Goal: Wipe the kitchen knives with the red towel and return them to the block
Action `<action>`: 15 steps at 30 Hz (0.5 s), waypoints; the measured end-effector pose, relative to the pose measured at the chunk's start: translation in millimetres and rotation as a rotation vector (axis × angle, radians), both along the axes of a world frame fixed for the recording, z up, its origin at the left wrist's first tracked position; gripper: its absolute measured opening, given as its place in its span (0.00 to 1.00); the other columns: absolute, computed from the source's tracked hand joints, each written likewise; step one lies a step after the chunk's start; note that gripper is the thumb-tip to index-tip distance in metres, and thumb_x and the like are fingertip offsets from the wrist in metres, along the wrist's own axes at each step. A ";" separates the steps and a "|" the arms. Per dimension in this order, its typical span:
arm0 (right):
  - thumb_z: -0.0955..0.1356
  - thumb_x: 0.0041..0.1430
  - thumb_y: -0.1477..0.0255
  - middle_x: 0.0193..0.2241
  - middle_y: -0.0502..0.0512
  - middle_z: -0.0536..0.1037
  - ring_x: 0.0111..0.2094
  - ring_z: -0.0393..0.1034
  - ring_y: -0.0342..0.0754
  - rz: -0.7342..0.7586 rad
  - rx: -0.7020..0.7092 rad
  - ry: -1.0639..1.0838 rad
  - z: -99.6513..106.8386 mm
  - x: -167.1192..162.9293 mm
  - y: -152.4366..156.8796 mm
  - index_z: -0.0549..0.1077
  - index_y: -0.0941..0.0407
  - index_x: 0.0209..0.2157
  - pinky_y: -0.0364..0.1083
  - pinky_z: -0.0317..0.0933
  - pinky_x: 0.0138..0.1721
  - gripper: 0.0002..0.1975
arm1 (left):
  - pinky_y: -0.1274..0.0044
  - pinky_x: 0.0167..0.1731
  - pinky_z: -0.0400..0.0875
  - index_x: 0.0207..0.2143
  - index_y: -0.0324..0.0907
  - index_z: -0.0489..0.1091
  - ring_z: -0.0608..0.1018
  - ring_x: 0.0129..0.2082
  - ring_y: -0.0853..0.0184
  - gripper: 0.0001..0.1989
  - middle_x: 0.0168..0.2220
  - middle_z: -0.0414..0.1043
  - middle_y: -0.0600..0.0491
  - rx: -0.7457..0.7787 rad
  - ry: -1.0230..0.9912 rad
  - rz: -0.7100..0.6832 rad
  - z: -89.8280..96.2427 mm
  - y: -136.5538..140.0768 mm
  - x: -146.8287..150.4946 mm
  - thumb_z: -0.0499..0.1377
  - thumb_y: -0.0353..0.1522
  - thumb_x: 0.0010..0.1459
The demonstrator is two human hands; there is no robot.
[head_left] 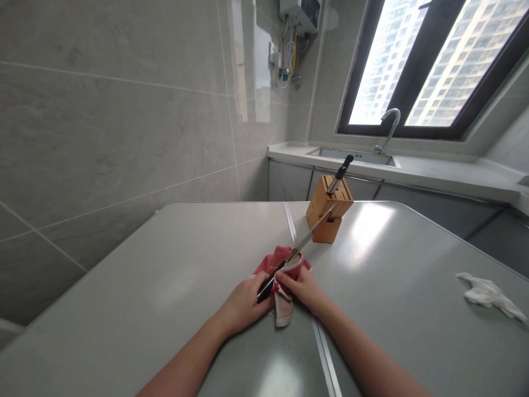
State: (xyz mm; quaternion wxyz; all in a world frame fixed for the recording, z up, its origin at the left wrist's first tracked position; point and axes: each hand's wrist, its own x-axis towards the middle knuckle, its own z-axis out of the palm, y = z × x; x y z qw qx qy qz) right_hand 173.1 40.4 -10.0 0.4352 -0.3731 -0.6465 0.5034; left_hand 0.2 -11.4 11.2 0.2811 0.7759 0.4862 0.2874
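Gripping kitchen knife (305,240) in left hand (248,300), pinching red cloth (276,259) at blade base with right hand (305,288); likely mid-wipe, not slotted in knife block (319,199) beyond.

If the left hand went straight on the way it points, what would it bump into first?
Probably the red cloth, bunched just ahead of the left hand, against the knife it holds; depth is hard to judge.

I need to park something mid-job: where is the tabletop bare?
Bare tabletop lies from the left hand out to the left edge, and between the knife block and the crumpled white piece. The middle is crowded: right hand, red cloth and held knife, pointing toward the block.
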 end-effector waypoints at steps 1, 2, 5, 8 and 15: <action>0.68 0.51 0.60 0.34 0.54 0.76 0.37 0.70 0.50 -0.012 -0.036 0.010 0.4 0.0 -0.7 0.71 0.57 0.34 0.48 0.63 0.41 0.15 | 0.76 0.35 0.64 0.40 0.40 0.66 0.72 0.34 0.63 0.11 0.36 0.71 0.50 -0.004 0.003 0.004 -0.1 -0.4 -0.6 0.55 0.36 0.55; 0.68 0.51 0.59 0.33 0.53 0.76 0.36 0.70 0.50 -0.027 -0.070 0.015 0.2 0.4 -1.5 0.72 0.57 0.33 0.47 0.63 0.41 0.15 | 0.76 0.35 0.64 0.41 0.41 0.66 0.72 0.34 0.63 0.12 0.36 0.71 0.50 -0.008 0.001 0.007 0.1 -0.7 -1.0 0.56 0.37 0.55; 0.66 0.52 0.56 0.30 0.51 0.76 0.34 0.70 0.49 -0.055 -0.133 0.001 -3.2 3.4 -3.1 0.73 0.56 0.29 0.46 0.62 0.40 0.16 | 0.76 0.36 0.63 0.43 0.41 0.64 0.72 0.34 0.64 0.14 0.37 0.71 0.51 -0.016 -0.042 -0.002 1.9 -0.7 -1.7 0.54 0.39 0.57; 0.65 0.53 0.55 0.29 0.51 0.76 0.34 0.69 0.48 -0.026 -0.135 -0.020 -7.8 6.9 -3.0 0.73 0.56 0.28 0.45 0.62 0.40 0.18 | 0.76 0.38 0.62 0.44 0.41 0.63 0.71 0.35 0.64 0.14 0.39 0.71 0.50 -0.018 -0.107 -0.026 3.1 0.6 -1.5 0.50 0.39 0.61; 0.65 0.53 0.56 0.29 0.50 0.76 0.34 0.69 0.48 -0.018 -0.124 -0.002 -10.5 8.6 -2.2 0.74 0.56 0.29 0.45 0.61 0.40 0.17 | 0.77 0.36 0.62 0.41 0.39 0.64 0.69 0.35 0.67 0.14 0.37 0.69 0.51 -0.080 -0.270 -0.058 -2.3 4.0 -1.7 0.49 0.40 0.61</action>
